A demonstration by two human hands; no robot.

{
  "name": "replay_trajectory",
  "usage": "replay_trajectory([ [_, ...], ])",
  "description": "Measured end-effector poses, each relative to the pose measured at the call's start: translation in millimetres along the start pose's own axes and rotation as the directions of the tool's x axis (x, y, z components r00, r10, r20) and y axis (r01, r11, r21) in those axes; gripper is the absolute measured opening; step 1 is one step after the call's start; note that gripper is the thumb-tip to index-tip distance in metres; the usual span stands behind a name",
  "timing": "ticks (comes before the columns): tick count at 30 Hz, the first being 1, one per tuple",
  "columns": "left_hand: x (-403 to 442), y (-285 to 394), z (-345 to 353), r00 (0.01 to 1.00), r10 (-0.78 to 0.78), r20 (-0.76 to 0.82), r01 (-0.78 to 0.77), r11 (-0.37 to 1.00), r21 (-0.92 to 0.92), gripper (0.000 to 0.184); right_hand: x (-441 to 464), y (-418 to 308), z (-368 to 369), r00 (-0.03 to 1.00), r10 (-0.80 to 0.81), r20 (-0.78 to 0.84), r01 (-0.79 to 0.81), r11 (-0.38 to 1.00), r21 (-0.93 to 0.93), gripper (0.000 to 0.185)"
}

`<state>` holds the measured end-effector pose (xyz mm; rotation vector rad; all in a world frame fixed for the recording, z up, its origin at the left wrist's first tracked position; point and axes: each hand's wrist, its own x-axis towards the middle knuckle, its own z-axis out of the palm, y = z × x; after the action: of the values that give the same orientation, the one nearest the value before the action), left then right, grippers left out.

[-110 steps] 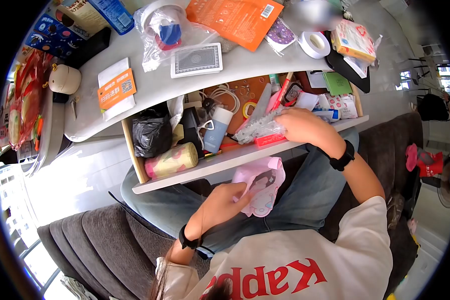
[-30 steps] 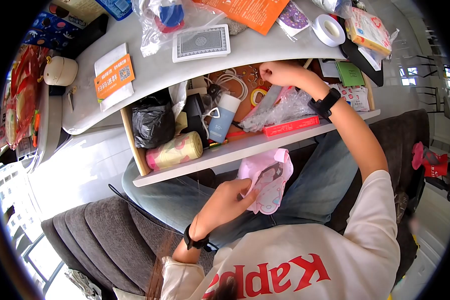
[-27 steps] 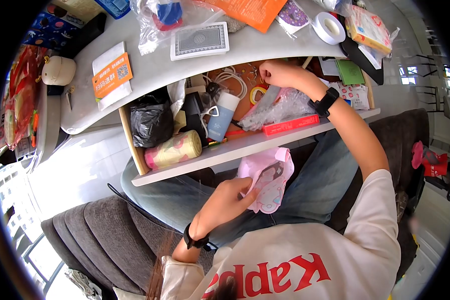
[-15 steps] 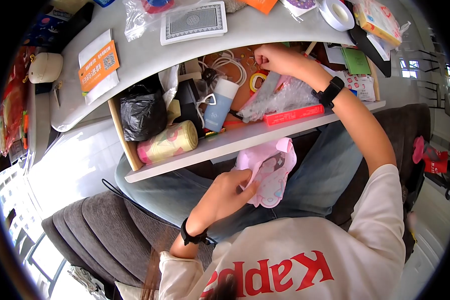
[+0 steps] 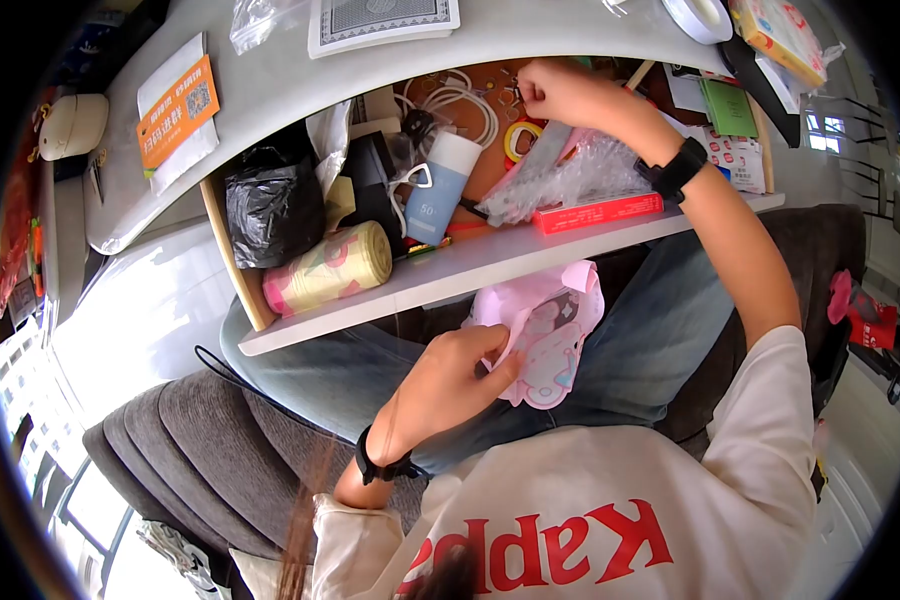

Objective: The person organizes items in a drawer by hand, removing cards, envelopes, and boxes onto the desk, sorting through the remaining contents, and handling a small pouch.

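Note:
My left hand (image 5: 457, 378) pinches the edge of a pink patterned pouch (image 5: 547, 352) above my lap. Its mouth is spread open. My right hand (image 5: 580, 98) reaches into the back of the open drawer (image 5: 400, 296), its fingers bent together near small rings and clips; what they hold, if anything, is too small to make out. In front of that hand lie crumpled bubble wrap (image 5: 592, 178), a red box (image 5: 598, 213) and a yellow-and-red tape roll (image 5: 521, 141). A blue-and-white bottle (image 5: 442, 188) leans beside white cables (image 5: 475, 115).
At the drawer's left are a black plastic bag (image 5: 273, 213) and a yellow patterned roll (image 5: 330, 268). Green paper (image 5: 729, 107) lies at its right. The grey desk (image 5: 260, 85) above carries a card deck (image 5: 383, 20), white tape (image 5: 700, 17) and an orange card (image 5: 178, 112).
My right hand has moved from the bubble wrap to the back of the drawer. My left hand still has the pouch. The view has shifted, with the desk items now higher in it.

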<state>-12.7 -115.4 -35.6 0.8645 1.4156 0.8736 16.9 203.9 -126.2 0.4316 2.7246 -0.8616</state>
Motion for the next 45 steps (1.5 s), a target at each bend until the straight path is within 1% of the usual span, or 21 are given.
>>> replay_trajectory([
  [1, -0.3, -0.5, -0.4, 1.0, 0.0, -0.001, 0.0, 1.0, -0.002, 0.02, 1.6, -4.3, -7.3, 0.996, 0.063, 0.064, -0.07, 0.99, 0.119, 0.012],
  [2, -1.0, -0.9, -0.6, 1.0, 0.0, -0.001, 0.0, 1.0, -0.003, 0.02, 0.6, -7.0, -16.8, 0.993, 0.041, 0.108, -0.07, 0.956, 0.284, 0.013],
  [3, -1.5, -1.2, -0.6, 1.0, -0.006, -0.005, 0.006, 1.0, -0.01, 0.02, -1.8, -8.6, -26.0, 0.989, 0.012, 0.146, -0.076, 0.894, 0.441, 0.015],
  [5, -1.3, -0.7, -0.1, 1.0, -0.014, -0.01, 0.014, 1.0, -0.021, 0.02, -7.4, -13.5, -35.9, 0.992, -0.033, 0.121, -0.046, 0.802, 0.596, 0.017],
  [8, 0.1, 2.4, 0.9, 1.0, -0.026, -0.001, 0.026, 1.0, -0.002, 0.02, -2.3, 8.9, -36.9, 0.975, -0.155, 0.162, -0.058, 0.524, 0.85, 0.016],
  [11, 0.9, -0.1, 3.3, 1.0, -0.004, 0.0, 0.004, 1.0, 0.014, 0.02, 3.8, 19.7, -31.1, 0.963, -0.236, 0.132, -0.017, 0.433, 0.901, 0.016],
  [14, 1.1, 0.9, 4.1, 1.0, -0.01, -0.009, 0.009, 1.0, -0.012, 0.021, 5.6, 22.2, -28.1, 0.945, -0.323, 0.057, 0.088, 0.417, 0.905, 0.016],
  [17, 2.0, 1.2, 5.8, 1.0, -0.01, -0.021, 0.01, 1.0, 0.002, 0.021, 4.7, 21.0, -23.9, 0.977, -0.209, 0.042, 0.036, 0.355, 0.934, 0.018],
  [20, 3.4, 0.6, 7.3, 1.0, -0.007, -0.014, 0.007, 1.0, 0.001, 0.021, 1.8, 15.0, -30.6, 0.967, -0.238, 0.095, 0.018, 0.431, 0.902, 0.027],
  [23, 5.9, -1.7, 10.7, 0.999, 0.033, -0.002, -0.033, 0.999, -0.011, 0.021, 8.6, 22.6, -26.7, 0.963, -0.224, 0.152, -0.016, 0.514, 0.858, 0.033],
  [26, 6.3, 0.2, 12.4, 1.0, 0.008, 0.016, -0.008, 1.0, 0.009, 0.021, 9.3, 27.9, -24.9, 0.942, -0.241, 0.234, -0.105, 0.453, 0.886, 0.037],
  [29, 7.0, 3.3, 14.0, 1.0, 0.005, -0.001, -0.005, 1.0, 0.021, 0.025, 16.2, 38.3, -21.9, 0.941, -0.249, 0.228, -0.124, 0.373, 0.919, 0.035],
  [32, 6.9, 2.9, 12.9, 1.0, 0.009, 0.005, -0.009, 1.0, 0.025, 0.025, 23.2, 40.8, -10.4, 0.984, -0.059, 0.167, -0.111, 0.531, 0.84, 0.036],
  [34, 6.5, 4.2, 12.3, 1.0, -0.008, 0.009, 0.008, 1.0, 0.02, 0.025, 26.2, 39.0, -4.9, 0.989, -0.018, 0.147, -0.104, 0.62, 0.778, 0.034],
  [35, 6.6, 4.8, 12.1, 1.0, -0.016, 0.012, 0.016, 1.0, 0.017, 0.024, 27.8, 37.2, -2.9, 0.991, 0.001, 0.135, -0.102, 0.662, 0.743, 0.034],
  [38, 7.6, 5.6, 12.1, 1.0, -0.017, 0.005, 0.017, 1.0, -0.006, 0.023, 37.7, 36.2, -5.2, 0.987, -0.015, 0.163, -0.089, 0.789, 0.608, 0.028],
  [41, 8.0, 5.1, 11.8, 1.0, -0.019, 0.009, 0.019, 1.0, -0.001, 0.023, 50.5, 24.1, 1.4, 0.985, 0.103, 0.14, -0.149, 0.913, 0.38, 0.021],
  [42, 7.9, 5.1, 12.0, 1.0, -0.021, 0.007, 0.021, 1.0, 0.0, 0.023, 53.4, 17.3, 7.8, 0.999, 0.044, -0.008, -0.04, 0.962, 0.271, 0.019],
  [43, 7.9, 5.2, 12.3, 1.0, -0.022, 0.005, 0.022, 1.0, 0.0, 0.023, 51.7, 0.6, 13.1, 0.989, -0.033, -0.147, 0.054, 0.988, 0.142, 0.018],
  [44, 8.0, 5.5, 12.7, 1.0, -0.023, 0.003, 0.023, 1.0, 0.001, 0.023, 49.1, -8.0, 15.8, 0.954, -0.125, -0.271, 0.13, 0.991, 0.0, 0.018],
  [45, 7.8, 4.9, 12.6, 1.0, -0.023, 0.007, 0.023, 1.0, -0.003, 0.022, 46.9, -9.6, 14.6, 0.961, -0.149, -0.234, 0.143, 0.989, -0.046, 0.018],
])
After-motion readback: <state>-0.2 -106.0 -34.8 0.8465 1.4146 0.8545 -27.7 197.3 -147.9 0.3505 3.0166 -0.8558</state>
